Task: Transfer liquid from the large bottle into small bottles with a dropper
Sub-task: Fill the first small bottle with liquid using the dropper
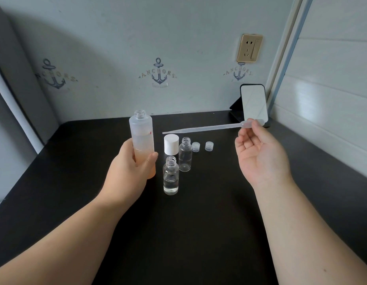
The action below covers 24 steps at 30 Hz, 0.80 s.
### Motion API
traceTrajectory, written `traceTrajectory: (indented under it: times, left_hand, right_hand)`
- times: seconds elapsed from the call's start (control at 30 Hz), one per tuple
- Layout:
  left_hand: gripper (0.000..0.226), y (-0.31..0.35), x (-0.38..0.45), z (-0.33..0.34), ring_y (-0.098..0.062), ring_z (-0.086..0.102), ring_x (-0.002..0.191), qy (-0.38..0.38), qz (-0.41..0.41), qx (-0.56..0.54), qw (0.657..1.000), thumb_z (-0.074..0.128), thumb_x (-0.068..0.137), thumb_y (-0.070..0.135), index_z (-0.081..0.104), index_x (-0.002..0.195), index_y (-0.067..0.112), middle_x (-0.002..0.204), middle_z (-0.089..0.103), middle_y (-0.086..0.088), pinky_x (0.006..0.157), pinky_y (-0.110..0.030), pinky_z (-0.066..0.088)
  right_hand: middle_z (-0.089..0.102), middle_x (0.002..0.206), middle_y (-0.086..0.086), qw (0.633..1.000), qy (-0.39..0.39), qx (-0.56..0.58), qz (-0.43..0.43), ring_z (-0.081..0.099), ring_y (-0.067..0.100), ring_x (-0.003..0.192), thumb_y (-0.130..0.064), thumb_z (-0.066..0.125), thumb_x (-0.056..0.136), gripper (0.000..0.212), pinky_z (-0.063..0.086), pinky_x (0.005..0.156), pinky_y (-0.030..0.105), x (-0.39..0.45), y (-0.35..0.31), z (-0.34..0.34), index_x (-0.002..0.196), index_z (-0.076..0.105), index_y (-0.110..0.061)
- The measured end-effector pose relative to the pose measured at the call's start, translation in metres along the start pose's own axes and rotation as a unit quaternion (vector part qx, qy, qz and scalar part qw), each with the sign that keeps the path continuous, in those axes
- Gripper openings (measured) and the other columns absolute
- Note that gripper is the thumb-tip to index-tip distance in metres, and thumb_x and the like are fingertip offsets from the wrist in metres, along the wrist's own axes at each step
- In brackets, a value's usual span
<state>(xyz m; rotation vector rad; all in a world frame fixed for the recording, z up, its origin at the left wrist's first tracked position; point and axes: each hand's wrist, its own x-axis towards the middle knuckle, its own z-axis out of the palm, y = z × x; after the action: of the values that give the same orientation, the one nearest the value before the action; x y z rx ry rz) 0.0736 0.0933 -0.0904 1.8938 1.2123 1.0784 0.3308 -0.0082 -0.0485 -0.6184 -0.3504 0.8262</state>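
Dark table [199, 233] under anchor-print wallpaper [159, 73] (socket [249, 48] upper right). Left hand [127, 167] grips the large bottle [141, 138]; right hand [258, 153] pinches the dropper [203, 129], remaining fingers loose.

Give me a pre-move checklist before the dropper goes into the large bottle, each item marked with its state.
1. Large bottle uncapped, mouth clear: ok.
2. Left hand grips the large bottle upright: ok.
3. Right hand pinches the dropper at its bulb: ok.
4. Dropper tip over the bottle mouth: not ok, it lies level, tip right of the bottle.
5. Both small bottles uncapped and upright: ok.
6. Dropper empty: cannot tell.
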Motion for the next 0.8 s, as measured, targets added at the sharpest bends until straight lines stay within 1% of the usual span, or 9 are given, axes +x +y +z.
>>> traceTrajectory:
  times: [0.07,0.17,0.23,0.37,0.47,0.5,0.63,0.73,0.8]
  left_hand:
    - [0.040,0.000,0.000,-0.001,0.007,0.059,0.091,0.007,0.010,0.002,1.000,0.063,0.093,0.050,0.045,0.126,0.039,0.101,0.057,0.027,0.068,-0.015,0.041]
    - [0.031,0.002,-0.003,-0.003,0.018,0.055,0.091,0.006,0.024,-0.010,1.000,0.065,0.093,0.047,0.040,0.111,0.054,0.097,0.058,0.036,0.066,-0.016,0.041]
    - [0.031,0.006,-0.005,-0.004,0.017,0.055,0.091,0.007,0.038,-0.009,0.999,0.066,0.094,0.043,0.042,0.102,0.062,0.100,0.055,0.041,0.064,-0.018,0.043]
    - [0.041,0.010,-0.008,-0.005,0.008,0.058,0.093,0.010,0.054,0.000,0.999,0.068,0.092,0.041,0.043,0.100,0.072,0.104,0.058,0.036,0.072,-0.028,0.050]
    - [0.039,0.011,-0.009,-0.005,-0.004,0.063,0.089,0.009,0.058,0.005,0.998,0.070,0.091,0.037,0.048,0.104,0.065,0.103,0.060,0.030,0.077,-0.038,0.056]
    - [0.039,0.011,-0.009,-0.005,-0.005,0.064,0.088,0.008,0.062,0.008,0.998,0.070,0.091,0.035,0.048,0.104,0.064,0.103,0.061,0.029,0.077,-0.039,0.057]
    - [0.041,0.013,-0.009,-0.005,0.001,0.059,0.095,0.010,0.078,0.029,0.996,0.070,0.092,0.033,0.048,0.107,0.064,0.106,0.058,0.034,0.077,-0.030,0.050]
    - [0.041,0.009,-0.008,-0.004,-0.004,0.057,0.101,0.021,0.075,0.036,0.996,0.070,0.091,0.033,0.050,0.121,0.053,0.108,0.060,0.025,0.080,-0.030,0.045]
    - [0.045,0.007,-0.006,-0.004,-0.003,0.054,0.100,0.033,0.077,0.051,0.995,0.071,0.090,0.033,0.052,0.129,0.046,0.109,0.058,0.021,0.079,-0.023,0.042]
  right_hand:
    - [0.075,0.088,0.003,1.000,-0.005,-0.004,-0.004,0.069,0.012,0.072,-0.013,0.066,0.096,0.010,0.056,0.071,0.023,0.000,0.000,0.000,0.100,0.071,-0.006]
    - [0.075,0.089,0.001,1.000,-0.017,-0.005,-0.014,0.069,0.011,0.073,-0.014,0.065,0.097,0.009,0.055,0.071,0.023,-0.001,-0.001,0.001,0.098,0.071,-0.007]
    - [0.075,0.089,0.001,1.000,-0.020,-0.004,-0.021,0.068,0.010,0.073,-0.013,0.065,0.097,0.009,0.055,0.071,0.022,-0.001,-0.001,0.002,0.097,0.072,-0.008]
    - [0.075,0.088,0.001,0.999,-0.023,-0.003,-0.026,0.067,0.010,0.071,-0.014,0.065,0.097,0.013,0.054,0.069,0.022,-0.002,-0.002,0.002,0.088,0.076,-0.011]
    - [0.075,0.088,0.001,0.999,-0.019,-0.001,-0.029,0.066,0.010,0.070,-0.014,0.066,0.096,0.008,0.054,0.070,0.021,-0.002,-0.003,0.002,0.094,0.072,-0.009]
    - [0.075,0.088,0.000,0.999,-0.017,-0.002,-0.031,0.066,0.010,0.070,-0.014,0.066,0.096,0.007,0.054,0.070,0.021,-0.002,-0.003,0.002,0.095,0.071,-0.009]
    - [0.074,0.086,0.000,0.999,-0.014,-0.018,-0.038,0.065,0.010,0.069,-0.013,0.064,0.098,0.008,0.053,0.070,0.020,-0.002,-0.004,0.002,0.094,0.071,-0.010]
    - [0.073,0.085,0.000,0.999,-0.016,-0.020,-0.044,0.064,0.010,0.069,-0.012,0.064,0.097,0.008,0.053,0.069,0.020,-0.003,-0.005,0.002,0.093,0.070,-0.011]
    - [0.073,0.084,0.000,0.998,-0.014,-0.017,-0.050,0.063,0.009,0.068,-0.011,0.065,0.096,0.006,0.052,0.068,0.020,-0.003,-0.006,0.001,0.093,0.071,-0.011]
